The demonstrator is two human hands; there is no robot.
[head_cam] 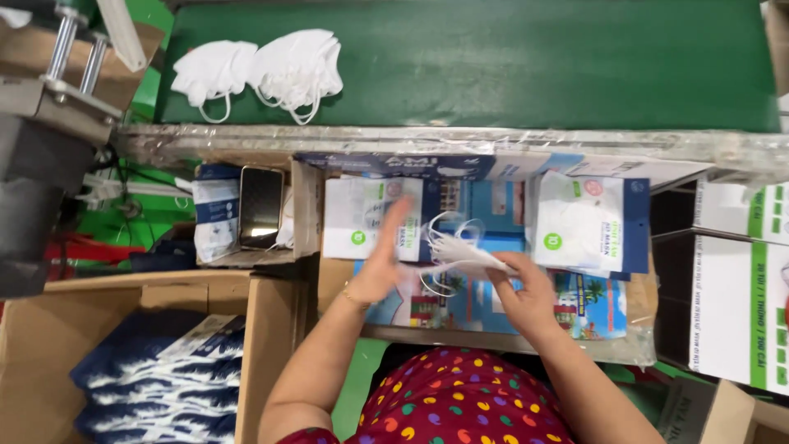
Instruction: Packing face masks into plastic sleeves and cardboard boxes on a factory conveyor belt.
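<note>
My right hand (pixel 519 298) grips a thin stack of white face masks (pixel 460 253) with loose ear loops, held flat over a colourful board. My left hand (pixel 385 259) is blurred, fingers straight and together, its palm against the left end of the stack. Under the hands lie two clear mask pouches with blue edges, one on the left (pixel 362 215) and one on the right (pixel 585 222). Two piles of white masks (pixel 261 70) rest on the green conveyor belt (pixel 526 62) ahead.
A phone (pixel 260 207) lies in a small cardboard tray at the left. A large open carton (pixel 271 329) at lower left holds blue-and-white packs (pixel 160 370). White cartons with green stripes (pixel 735 304) stand at the right. A grey machine (pixel 41 140) is at the far left.
</note>
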